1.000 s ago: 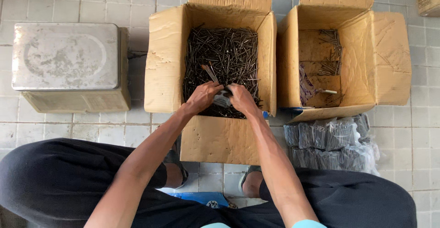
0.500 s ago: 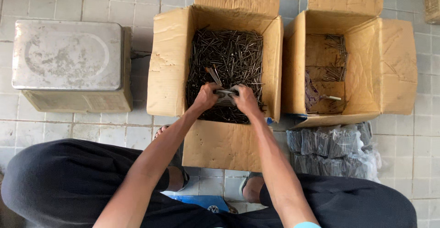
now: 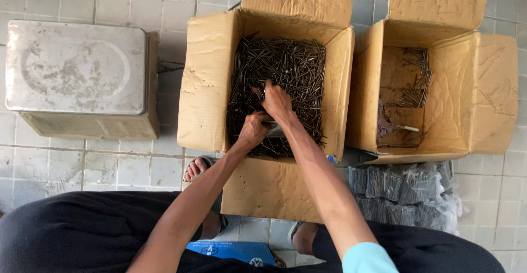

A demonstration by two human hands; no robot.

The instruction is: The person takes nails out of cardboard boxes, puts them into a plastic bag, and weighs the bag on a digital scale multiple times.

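1. 2 hands are inside the open cardboard box [image 3: 211, 81] of loose nails [image 3: 291, 67]. Half a second ago they sat side by side, both gripping a small clear bag at the near end of the heap; now they have split apart.
2. Right hand [image 3: 277, 102] has moved toward 12 o'clock, deeper into the heap, its fingers curled down among the nails. Whether they close on any I cannot tell.
3. Left hand [image 3: 253, 130] stays at the near side, at 7 o'clock from the right hand, pinching the small bag [image 3: 274, 128], which shows as a pale sliver between the 2 wrists.
4. So the bag is now held by 1 hand alone, while the other goes into the nails.
5. At 3 o'clock stands a second cardboard box [image 3: 494, 92], nearly bare, with a few nails and a scrap of wrapping.
6. At 5 o'clock lies a pile of filled clear bags [image 3: 403, 190] on the tiled floor [image 3: 110, 169].
7. At 9 o'clock sits a metal weighing scale [image 3: 77, 67].
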